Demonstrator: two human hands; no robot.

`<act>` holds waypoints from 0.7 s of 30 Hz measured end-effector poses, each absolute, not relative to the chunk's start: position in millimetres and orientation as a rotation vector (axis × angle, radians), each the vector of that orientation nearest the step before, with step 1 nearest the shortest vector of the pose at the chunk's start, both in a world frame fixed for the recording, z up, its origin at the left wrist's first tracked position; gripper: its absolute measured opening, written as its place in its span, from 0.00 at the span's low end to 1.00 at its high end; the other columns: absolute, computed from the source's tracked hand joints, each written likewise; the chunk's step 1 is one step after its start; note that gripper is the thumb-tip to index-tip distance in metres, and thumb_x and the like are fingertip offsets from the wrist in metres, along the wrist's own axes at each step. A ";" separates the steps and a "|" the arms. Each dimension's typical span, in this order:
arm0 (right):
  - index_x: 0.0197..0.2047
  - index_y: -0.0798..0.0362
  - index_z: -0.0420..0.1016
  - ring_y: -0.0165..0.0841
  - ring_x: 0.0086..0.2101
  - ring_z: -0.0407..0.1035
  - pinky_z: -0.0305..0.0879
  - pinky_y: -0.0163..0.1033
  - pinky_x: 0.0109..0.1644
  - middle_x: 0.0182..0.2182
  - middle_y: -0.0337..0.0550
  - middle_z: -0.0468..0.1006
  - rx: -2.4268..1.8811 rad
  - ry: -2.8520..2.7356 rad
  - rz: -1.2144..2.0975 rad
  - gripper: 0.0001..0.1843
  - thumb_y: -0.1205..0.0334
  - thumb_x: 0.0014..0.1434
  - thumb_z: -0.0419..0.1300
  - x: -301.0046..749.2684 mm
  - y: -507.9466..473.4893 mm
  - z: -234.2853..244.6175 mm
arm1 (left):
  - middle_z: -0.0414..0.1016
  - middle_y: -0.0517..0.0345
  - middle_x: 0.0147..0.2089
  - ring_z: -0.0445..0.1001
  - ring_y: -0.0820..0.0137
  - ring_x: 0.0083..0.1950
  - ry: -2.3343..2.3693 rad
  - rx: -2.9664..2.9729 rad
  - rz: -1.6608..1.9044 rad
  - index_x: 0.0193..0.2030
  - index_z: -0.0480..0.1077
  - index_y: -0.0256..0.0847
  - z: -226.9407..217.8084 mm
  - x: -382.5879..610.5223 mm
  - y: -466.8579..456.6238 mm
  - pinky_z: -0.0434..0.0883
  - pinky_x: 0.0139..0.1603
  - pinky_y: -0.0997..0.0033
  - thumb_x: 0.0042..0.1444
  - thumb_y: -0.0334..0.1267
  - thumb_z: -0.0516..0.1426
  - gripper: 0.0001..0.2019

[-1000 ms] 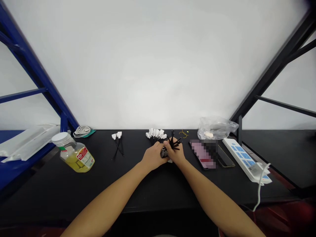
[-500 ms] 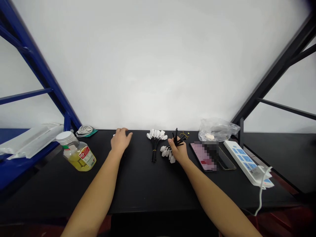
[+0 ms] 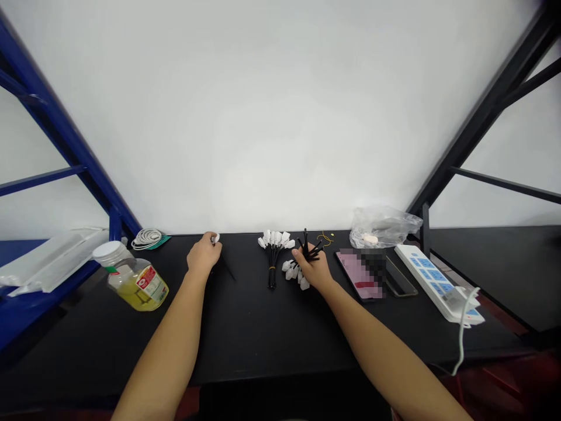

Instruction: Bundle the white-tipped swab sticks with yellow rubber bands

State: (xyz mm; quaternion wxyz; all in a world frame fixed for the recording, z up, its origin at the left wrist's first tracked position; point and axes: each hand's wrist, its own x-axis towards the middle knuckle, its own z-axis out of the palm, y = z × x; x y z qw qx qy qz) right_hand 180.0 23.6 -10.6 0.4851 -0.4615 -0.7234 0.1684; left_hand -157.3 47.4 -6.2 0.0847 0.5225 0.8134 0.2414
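Note:
At the left, my left hand [image 3: 203, 254] is closed on a thin black stick [image 3: 228, 268] with a white tip; the tip shows at the fingers and the stick's lower end slants to the right. My right hand [image 3: 316, 270] grips a loose bunch of white-tipped black sticks [image 3: 310, 252]. Their white tips point down and left, the black ends fan upward. Between the hands lies a bundle of similar sticks [image 3: 272, 269], bound by a yellow rubber band, its white tips fanned toward the wall. What the sticks are I cannot tell.
Yellow rubber bands [image 3: 325, 240] lie behind my right hand. To the right are two phones [image 3: 357, 275], a crumpled plastic bag [image 3: 385, 225] and a white power strip [image 3: 432, 278]. Leftward stand a jar of yellow liquid [image 3: 142, 289], a coiled white cable [image 3: 146, 238] and plastic-wrapped packs [image 3: 55, 257].
My left hand, open with fingers spread before, has closed on a white-tipped black stick. My right hand keeps its bunch in nearly the same place. The view has shifted slightly.

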 end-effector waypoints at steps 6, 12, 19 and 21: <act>0.27 0.50 0.66 0.33 0.25 0.66 0.60 0.36 0.29 0.22 0.39 0.71 -1.121 -1.758 0.432 0.20 0.45 0.65 0.55 179.7 22.2 -9.4 | 0.76 0.55 0.33 0.72 0.66 0.31 2.069 1.304 1.509 0.42 0.72 0.42 -2.0 -146.6 52.0 0.65 0.32 0.69 0.56 0.47 0.57 0.12; 0.31 0.49 0.70 0.34 0.27 0.69 0.62 0.37 0.32 0.25 0.40 0.74 -1.099 -1.779 0.456 0.16 0.48 0.65 0.56 180.1 21.8 -8.2 | 0.75 0.57 0.30 0.60 0.81 0.20 1.199 0.976 1.523 0.39 0.76 0.35 12.9 -73.9 36.4 0.52 0.20 0.77 0.41 0.52 0.69 0.24; 0.34 0.50 0.72 0.34 0.28 0.70 0.63 0.37 0.33 0.26 0.40 0.75 -1.074 -1.812 0.468 0.15 0.49 0.66 0.56 182.1 24.5 -10.5 | 0.82 0.45 0.38 0.70 0.76 0.22 1.001 1.043 0.982 0.41 0.80 0.34 7.7 -20.2 8.6 0.59 0.22 0.76 0.44 0.41 0.67 0.17; 0.34 0.50 0.72 0.34 0.28 0.69 0.63 0.37 0.33 0.26 0.40 0.75 -1.049 -1.819 0.480 0.14 0.50 0.66 0.56 182.1 25.2 -10.8 | 0.82 0.47 0.38 0.73 0.74 0.25 1.005 1.175 0.963 0.42 0.80 0.35 0.4 -13.1 6.3 0.62 0.24 0.75 0.44 0.38 0.67 0.17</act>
